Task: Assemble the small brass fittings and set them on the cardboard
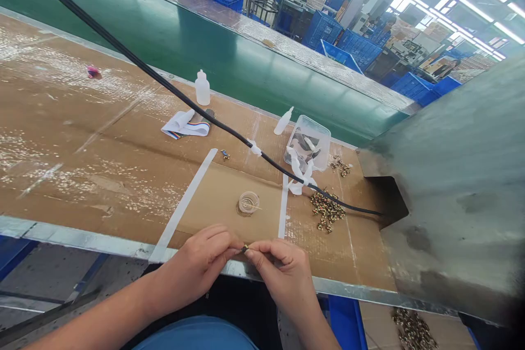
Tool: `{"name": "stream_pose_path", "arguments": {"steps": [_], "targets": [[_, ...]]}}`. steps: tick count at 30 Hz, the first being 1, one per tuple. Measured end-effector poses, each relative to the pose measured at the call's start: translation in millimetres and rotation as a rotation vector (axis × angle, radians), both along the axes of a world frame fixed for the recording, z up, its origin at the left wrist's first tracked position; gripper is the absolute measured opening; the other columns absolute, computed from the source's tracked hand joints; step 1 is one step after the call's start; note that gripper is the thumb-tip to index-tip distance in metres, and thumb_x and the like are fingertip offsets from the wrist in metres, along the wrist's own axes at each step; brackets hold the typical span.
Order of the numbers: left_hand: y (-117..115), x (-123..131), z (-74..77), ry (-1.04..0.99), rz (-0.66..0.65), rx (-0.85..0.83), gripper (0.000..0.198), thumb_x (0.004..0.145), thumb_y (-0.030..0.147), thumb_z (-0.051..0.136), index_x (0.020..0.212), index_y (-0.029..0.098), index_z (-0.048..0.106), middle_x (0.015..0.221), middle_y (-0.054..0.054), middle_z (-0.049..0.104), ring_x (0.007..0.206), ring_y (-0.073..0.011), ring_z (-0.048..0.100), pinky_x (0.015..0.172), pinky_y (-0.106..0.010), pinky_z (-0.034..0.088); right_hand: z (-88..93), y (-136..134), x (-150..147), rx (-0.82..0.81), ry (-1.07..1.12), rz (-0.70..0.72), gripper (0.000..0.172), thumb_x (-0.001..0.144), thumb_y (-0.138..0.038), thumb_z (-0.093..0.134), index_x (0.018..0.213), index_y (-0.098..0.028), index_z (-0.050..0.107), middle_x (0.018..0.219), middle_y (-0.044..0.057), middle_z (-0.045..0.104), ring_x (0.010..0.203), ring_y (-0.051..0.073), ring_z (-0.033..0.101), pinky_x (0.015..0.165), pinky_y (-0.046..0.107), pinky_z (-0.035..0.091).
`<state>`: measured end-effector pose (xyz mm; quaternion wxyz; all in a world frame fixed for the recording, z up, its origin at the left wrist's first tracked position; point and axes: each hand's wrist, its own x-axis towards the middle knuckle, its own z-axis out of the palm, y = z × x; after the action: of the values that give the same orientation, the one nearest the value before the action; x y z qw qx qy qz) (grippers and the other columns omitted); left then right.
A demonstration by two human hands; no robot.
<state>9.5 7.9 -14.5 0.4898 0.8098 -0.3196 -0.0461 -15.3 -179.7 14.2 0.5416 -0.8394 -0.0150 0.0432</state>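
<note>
Head view.
- Clear square tub (pixel 324 132): white strips and dark pieces inside.
- Shallow round dish (pixel 241 205): thin stick lying across it.
- Loose brassy fittings (pixel 326 212): heaped on taped brown cardboard (pixel 102 136).
- Left hand (pixel 197 265) and right hand (pixel 283 270): fingertips of both pinch one small fitting (pixel 245 249), held over the cardboard's near edge.
</note>
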Motion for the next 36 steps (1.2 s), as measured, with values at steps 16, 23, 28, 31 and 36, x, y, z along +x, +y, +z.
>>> {"name": "stream_pose_path", "arguments": {"steps": [16,23,28,31,36], "targets": [[-1.0,7.3,0.2,0.130,0.019,-0.024,0.017,0.090,0.012,0.045,0.085,0.018,0.060,0.078,-0.001,0.062,0.074,-0.0126,0.057,0.067,-0.023,0.042,3.1,-3.2,3.8,-0.058,-0.132,0.104,0.015,0.081,-0.012,0.065,0.079,-0.024,0.074,0.072,-0.003,0.071,0.066,0.013,0.063,0.063,0.021,0.044],[0.5,5.3,-1.3,0.129,0.018,-0.002,0.016,0.089,0.011,0.045,0.086,0.017,0.060,0.079,-0.001,0.062,0.075,-0.0126,0.057,0.068,-0.023,0.042,1.3,-3.8,2.8,-0.060,-0.130,0.102,0.017,0.080,-0.011,0.065,0.078,-0.024,0.074,0.072,-0.004,0.071,0.065,0.012,0.062,0.063,0.020,0.043],[-0.8,6.8,0.5,0.140,0.015,0.008,0.017,0.088,0.010,0.045,0.085,0.018,0.060,0.079,0.000,0.062,0.075,-0.0120,0.057,0.068,-0.022,0.042,-0.2,-4.6,2.4,-0.039,-0.144,0.100,0.017,0.080,-0.010,0.065,0.079,-0.024,0.074,0.071,-0.005,0.071,0.065,0.011,0.062,0.063,0.018,0.043],[-1.5,7.3,2.6,0.148,0.020,0.007,0.017,0.088,0.010,0.046,0.084,0.018,0.060,0.078,0.000,0.063,0.075,-0.0117,0.057,0.068,-0.021,0.042,-0.9,-5.3,2.5,-0.035,-0.129,0.100,0.016,0.080,-0.010,0.065,0.079,-0.024,0.074,0.072,-0.005,0.071,0.066,0.011,0.062,0.063,0.018,0.043],[-1.6,6.7,2.8,0.135,0.027,0.015,0.016,0.088,0.011,0.046,0.084,0.018,0.061,0.077,0.000,0.063,0.073,-0.0118,0.057,0.067,-0.022,0.041,-1.5,-5.4,3.1,-0.040,-0.138,0.092,0.017,0.080,-0.010,0.065,0.079,-0.025,0.073,0.072,-0.005,0.071,0.067,0.010,0.063,0.064,0.017,0.043]]}}
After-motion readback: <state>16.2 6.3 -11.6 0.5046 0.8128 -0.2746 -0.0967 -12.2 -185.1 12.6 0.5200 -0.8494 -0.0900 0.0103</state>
